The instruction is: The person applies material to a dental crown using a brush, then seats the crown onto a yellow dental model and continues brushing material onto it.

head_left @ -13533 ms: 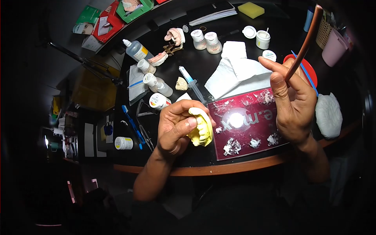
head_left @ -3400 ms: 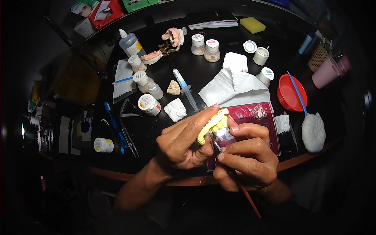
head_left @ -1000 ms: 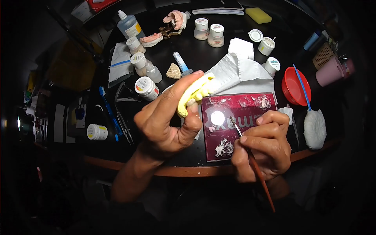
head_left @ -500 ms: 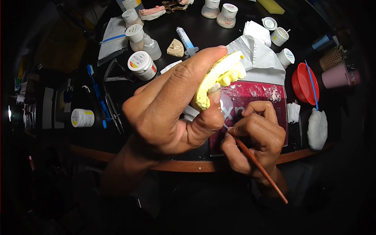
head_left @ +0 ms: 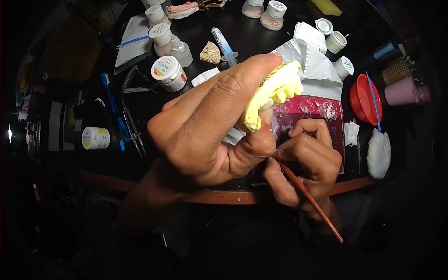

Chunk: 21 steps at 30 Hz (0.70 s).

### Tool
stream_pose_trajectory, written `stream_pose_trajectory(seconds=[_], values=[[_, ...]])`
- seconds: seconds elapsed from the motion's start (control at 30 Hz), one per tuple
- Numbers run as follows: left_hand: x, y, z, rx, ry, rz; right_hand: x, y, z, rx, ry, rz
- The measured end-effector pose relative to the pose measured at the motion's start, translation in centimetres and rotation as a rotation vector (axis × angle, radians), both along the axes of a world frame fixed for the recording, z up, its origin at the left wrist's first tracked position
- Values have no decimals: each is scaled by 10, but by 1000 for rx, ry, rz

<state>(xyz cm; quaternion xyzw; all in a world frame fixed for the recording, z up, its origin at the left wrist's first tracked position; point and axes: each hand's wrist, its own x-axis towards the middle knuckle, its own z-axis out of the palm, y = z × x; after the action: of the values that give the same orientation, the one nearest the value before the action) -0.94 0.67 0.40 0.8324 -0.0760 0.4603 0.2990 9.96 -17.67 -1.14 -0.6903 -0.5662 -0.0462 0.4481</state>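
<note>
My left hand (head_left: 212, 116) is closed on a yellow dental model (head_left: 275, 86), pinched between thumb and fingers and raised above the work surface. A row of teeth on it faces right, and a paler tooth sits near my thumb tip. Lower and to the right, my right hand (head_left: 305, 163) grips a thin brush (head_left: 310, 200) with a reddish-brown wooden handle that slants down to the right. The brush's tip is hidden near my left thumb. Behind both hands lies a dark red pad (head_left: 326, 119) smeared with white material.
White jars (head_left: 168, 73) and small bottles stand at the back left. A syringe (head_left: 221, 42) lies behind my left hand. Tweezers (head_left: 133, 126) and a blue toothbrush (head_left: 114, 107) are on the left. Right of the pad are a red bowl (head_left: 361, 95) and a white pouch (head_left: 378, 154).
My left hand has moved slightly right with the dental model, bringing it closer to my right hand. My right hand holds the brush in nearly the same place.
</note>
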Motion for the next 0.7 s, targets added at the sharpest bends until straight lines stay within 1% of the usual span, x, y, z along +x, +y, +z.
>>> stream_pose_trajectory(seconds=[0.2,0.4,0.47,0.57,0.7], values=[[0,-1,0,-25,19,12,1,1,4,52,1,24],[-2,-7,4,-31,71,4,1,-9,19,294,16,31],[-2,-8,3,-25,84,-2,2,-21,29,290,32,69],[5,-11,-3,-35,6,-26,-4,-18,34,388,90,82],[1,-19,2,-53,48,-55,-8,-9,38,442,118,135]])
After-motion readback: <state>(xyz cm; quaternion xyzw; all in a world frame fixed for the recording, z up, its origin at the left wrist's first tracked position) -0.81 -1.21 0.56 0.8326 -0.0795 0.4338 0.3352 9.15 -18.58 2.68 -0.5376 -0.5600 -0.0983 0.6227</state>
